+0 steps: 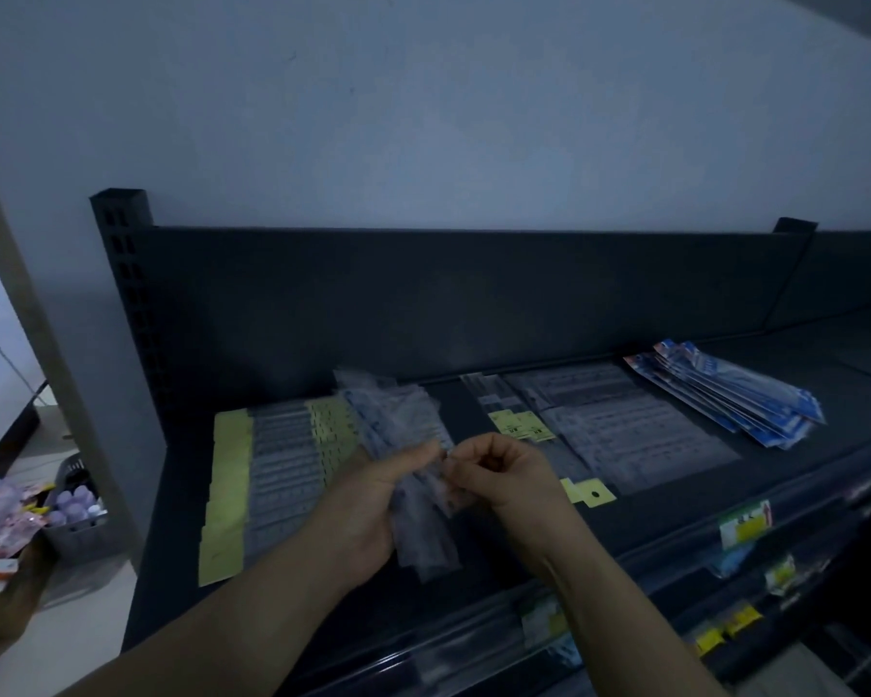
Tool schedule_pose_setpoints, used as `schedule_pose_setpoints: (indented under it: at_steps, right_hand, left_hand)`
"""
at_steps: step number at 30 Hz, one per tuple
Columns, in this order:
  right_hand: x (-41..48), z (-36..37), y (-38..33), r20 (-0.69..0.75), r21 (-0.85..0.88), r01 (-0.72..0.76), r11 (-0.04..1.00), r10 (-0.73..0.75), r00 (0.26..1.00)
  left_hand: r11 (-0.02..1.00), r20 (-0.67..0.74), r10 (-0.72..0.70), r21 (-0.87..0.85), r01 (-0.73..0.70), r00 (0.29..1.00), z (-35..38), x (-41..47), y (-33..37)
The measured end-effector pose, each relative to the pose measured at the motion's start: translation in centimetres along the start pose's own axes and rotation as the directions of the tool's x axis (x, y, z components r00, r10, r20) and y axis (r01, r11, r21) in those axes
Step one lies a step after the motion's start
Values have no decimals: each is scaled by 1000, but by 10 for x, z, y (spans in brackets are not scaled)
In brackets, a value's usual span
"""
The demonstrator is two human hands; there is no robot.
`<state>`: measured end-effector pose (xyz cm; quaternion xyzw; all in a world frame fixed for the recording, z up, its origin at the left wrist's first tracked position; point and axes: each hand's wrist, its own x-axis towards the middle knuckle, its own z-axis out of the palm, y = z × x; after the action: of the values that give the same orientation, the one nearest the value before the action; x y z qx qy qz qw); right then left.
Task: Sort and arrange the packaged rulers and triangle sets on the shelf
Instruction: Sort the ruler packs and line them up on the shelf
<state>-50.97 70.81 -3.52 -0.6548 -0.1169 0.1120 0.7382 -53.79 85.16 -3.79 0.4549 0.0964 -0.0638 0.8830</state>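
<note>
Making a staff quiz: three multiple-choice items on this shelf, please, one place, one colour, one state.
1. On the shelf the blue packs lie: A far right, B far left, C middle.
2. The left row's header cards are: A red, B yellow, C green.
3. The left hand is: A empty, B gripping clear packs, C flat on the board.
A, they fan out at the right end; B, pale yellow strips show; B, it wraps the clear packs.
</note>
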Motion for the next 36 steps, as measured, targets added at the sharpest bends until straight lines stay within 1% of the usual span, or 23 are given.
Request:
schedule_pose_setpoints:
  at_steps: [3,7,9,11,13,16,18,22,25,28,30,32,34,36]
  right_hand:
    - [-1,-9,0,-17,-11,-5,1000,4,1000]
    - [-4,-25,0,-36,-20,-56,998,56,998]
    - [-6,-28,-1,-12,-8,-97,995,97,995]
    - [-8,-27,-3,59,-1,-162,987,162,985]
    - [-8,-24,-5,113,26,-209,978,204,972]
    - [-1,-17,-5,55,103,-208,973,203,978]
    - [2,-13,-5,27,106,-200,974,198,980]
    - [3,-14,-7,83,39,-231,972,228,970]
    - [1,-22,-8,128,-17,-262,965,262,957]
    - [-1,-32,-12,154,-38,-302,953,304,940]
    - [-1,-37,-14,146,-33,-325,945,326,934]
    - [1,-41,-15,118,-16,-315,949,315,942]
    - [2,-45,-16,67,14,-295,955,293,954]
    - [4,-49,-17,9,59,-277,959,277,961]
  left_hand:
    - [998,-38,22,-57,-24,999,-7,7,3]
    - [990,-138,53,-120,-70,989,-15,15,17]
    - [982,-161,87,-150,-112,983,-18,16,21]
    - [974,-163,117,-171,-145,980,-18,18,21]
    - [976,-132,113,-172,-135,985,-16,16,18]
    - [991,-44,70,-114,-75,997,-10,10,12]
    - [995,-12,44,-92,-45,999,-7,7,10]
    - [987,-42,69,-142,-74,997,-10,10,16]
    - [979,-83,47,-194,-63,995,-16,13,20]
    - [962,-109,68,-255,-94,992,-20,16,26]
    - [955,-120,97,-269,-126,988,-21,17,30]
    - [949,-141,123,-272,-158,982,-21,17,32]
    - [950,-200,133,-252,-182,971,-22,20,31]
    - [927,-264,140,-303,-220,954,-23,22,31]
